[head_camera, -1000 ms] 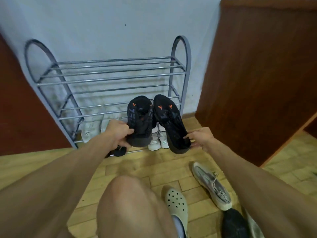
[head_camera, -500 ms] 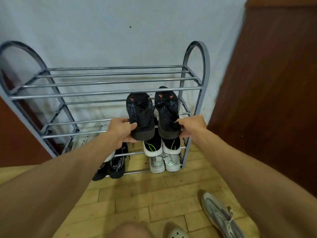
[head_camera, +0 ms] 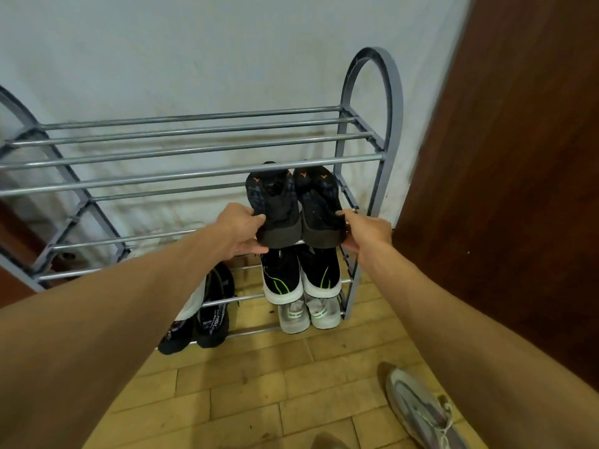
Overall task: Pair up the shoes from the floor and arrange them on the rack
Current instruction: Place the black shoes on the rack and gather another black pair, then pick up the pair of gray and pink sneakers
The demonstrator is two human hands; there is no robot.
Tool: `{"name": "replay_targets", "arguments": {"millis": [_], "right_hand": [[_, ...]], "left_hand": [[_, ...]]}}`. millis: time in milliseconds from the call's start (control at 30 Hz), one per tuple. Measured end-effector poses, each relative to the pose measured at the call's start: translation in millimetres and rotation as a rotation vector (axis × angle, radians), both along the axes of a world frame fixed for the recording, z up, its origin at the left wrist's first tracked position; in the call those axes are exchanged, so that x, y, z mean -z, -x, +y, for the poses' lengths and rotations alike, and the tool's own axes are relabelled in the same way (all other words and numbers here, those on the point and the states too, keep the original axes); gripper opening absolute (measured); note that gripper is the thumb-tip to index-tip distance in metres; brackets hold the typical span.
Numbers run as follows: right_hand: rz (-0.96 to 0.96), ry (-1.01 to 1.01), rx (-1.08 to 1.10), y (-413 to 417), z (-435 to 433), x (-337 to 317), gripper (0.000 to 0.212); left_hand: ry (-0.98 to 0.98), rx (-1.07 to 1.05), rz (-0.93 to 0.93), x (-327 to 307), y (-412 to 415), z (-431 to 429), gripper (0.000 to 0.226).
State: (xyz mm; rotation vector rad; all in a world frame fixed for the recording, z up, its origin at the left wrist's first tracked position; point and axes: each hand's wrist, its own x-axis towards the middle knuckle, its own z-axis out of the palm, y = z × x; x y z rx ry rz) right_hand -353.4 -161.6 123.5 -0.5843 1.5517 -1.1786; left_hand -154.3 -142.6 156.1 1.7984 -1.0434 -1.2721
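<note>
- Head view: your left hand is clamped on the heel of the left black shoe and your right hand is clamped on the heel of the right black shoe; the two sit side by side, touching, toes pointing in under the top tier's front bar.
- The pair is at the right end of the rack, on the second tier down, directly above the black-and-white pair and the pale pair below that; another dark pair sits further left on the bottom tier.
- To finish well, slide both shoes in together until the soles bear on a front and a rear bar; keep the heels level with each other, and let go only when neither tips between the bars.
- Mind the right shoe near the rack's side frame; it could snag there.
- A grey sneaker lies on the floor by your right arm; its partner is not visible.
</note>
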Motion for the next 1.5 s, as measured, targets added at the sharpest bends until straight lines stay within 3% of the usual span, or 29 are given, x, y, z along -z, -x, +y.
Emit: {"name": "replay_targets", "arguments": {"millis": [133, 367, 600, 667, 800, 967, 1067, 1233, 1500], "right_hand": [[-0.019, 0.03, -0.032, 11.1, 13.7, -7.5, 0.027], [0.255, -0.007, -0.273, 50.0, 68.2, -22.6, 0.022], [0.533, 0.022, -0.605, 76.5, 154.5, -46.3, 0.025], [0.6, 0.004, -0.667, 85.9, 175.6, -48.9, 0.027], [0.707, -0.046, -0.73, 103.5, 211.9, -42.2, 0.031], [0.853, -0.129, -0.818, 130.3, 265.1, -7.5, 0.033], [0.804, -0.256, -0.875, 159.2, 295.1, 33.4, 0.038], [0.714, -0.459, -0.735, 224.0, 349.6, 94.1, 0.042], [0.711, -0.67, -0.639, 265.3, 407.6, 178.1, 0.043]], "left_hand": [[-0.042, 0.043, -0.039, -4.9, 4.7, 9.1, 0.048], [0.012, -0.019, -0.026, -30.9, 31.2, 75.6, 0.04], [0.159, 0.471, -0.248, -71.2, 65.9, 177.7, 0.021], [0.211, 0.652, -0.371, -82.9, 74.0, 206.0, 0.027], [0.273, 0.754, -0.433, -84.4, 77.5, 250.1, 0.029], [0.168, 0.865, -0.519, -57.8, 101.4, 267.5, 0.034], [0.142, 0.94, -0.52, -37.1, 132.1, 268.2, 0.033], [0.042, 1.102, -0.51, 4.0, 189.2, 273.6, 0.032], [-0.113, 1.067, -0.417, 103.2, 215.3, 303.1, 0.02]]}}
